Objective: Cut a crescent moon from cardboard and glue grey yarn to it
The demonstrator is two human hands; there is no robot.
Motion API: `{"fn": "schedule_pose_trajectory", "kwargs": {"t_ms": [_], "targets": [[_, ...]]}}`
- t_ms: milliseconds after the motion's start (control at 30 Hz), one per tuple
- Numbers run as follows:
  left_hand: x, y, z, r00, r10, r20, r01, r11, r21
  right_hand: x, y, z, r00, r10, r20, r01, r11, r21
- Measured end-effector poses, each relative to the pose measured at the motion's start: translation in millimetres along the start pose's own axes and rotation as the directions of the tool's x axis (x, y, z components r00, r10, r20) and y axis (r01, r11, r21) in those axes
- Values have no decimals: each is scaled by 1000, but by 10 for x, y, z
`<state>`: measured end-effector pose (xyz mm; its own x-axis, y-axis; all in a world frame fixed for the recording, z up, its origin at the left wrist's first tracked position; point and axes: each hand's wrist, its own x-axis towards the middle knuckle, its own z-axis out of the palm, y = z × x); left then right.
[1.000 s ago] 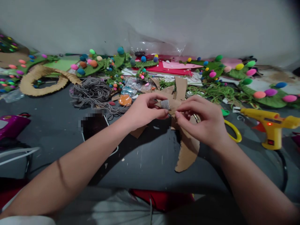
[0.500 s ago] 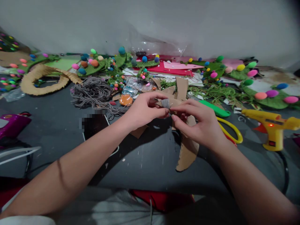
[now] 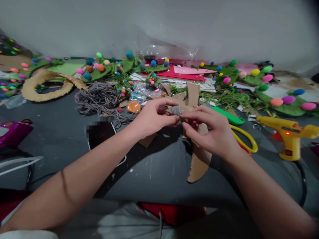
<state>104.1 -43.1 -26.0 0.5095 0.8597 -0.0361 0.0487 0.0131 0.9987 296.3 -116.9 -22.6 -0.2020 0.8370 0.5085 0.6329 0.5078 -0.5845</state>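
Near the middle of the head view, my left hand (image 3: pixel 154 116) pinches the pointed end of a cardboard piece (image 3: pixel 186 108). Grey yarn (image 3: pixel 175 110) is wound around that piece close to its tip. My right hand (image 3: pixel 211 129) is closed at the wound part, thumb near forefinger; a strand between its fingertips is too small to make out clearly. Under my right hand a curved cardboard cutout (image 3: pixel 199 164) lies on the dark table. A tangled heap of grey yarn (image 3: pixel 99 99) is left of my hands.
A yellow glue gun (image 3: pixel 290 132) with a lit red light stands at the right, beside yellow-handled scissors (image 3: pixel 250 141). A phone (image 3: pixel 101 132) lies near my left forearm. Green leaf pieces with coloured balls, red paper (image 3: pixel 184 74) and a cardboard ring (image 3: pixel 47 94) line the back.
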Motion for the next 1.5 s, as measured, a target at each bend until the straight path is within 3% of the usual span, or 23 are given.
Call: {"fn": "schedule_pose_trajectory", "kwargs": {"t_ms": [467,667,1267,1500], "targets": [[8,-19,4,1000,24,6,-24,1000,-19,8,1,-6,999,-13,-48,13,1000,5],[0,5,8,1000,14,-9,-14,1000,-7,2,1,4,1000,-1,-4,1,999,40],[1,12,7,1000,19,10,-19,999,-41,11,19,-15,999,6,-50,-6,1000,-3],[-2,1,6,1000,17,10,-17,999,-44,7,12,-10,1000,-7,-16,7,999,39]]}}
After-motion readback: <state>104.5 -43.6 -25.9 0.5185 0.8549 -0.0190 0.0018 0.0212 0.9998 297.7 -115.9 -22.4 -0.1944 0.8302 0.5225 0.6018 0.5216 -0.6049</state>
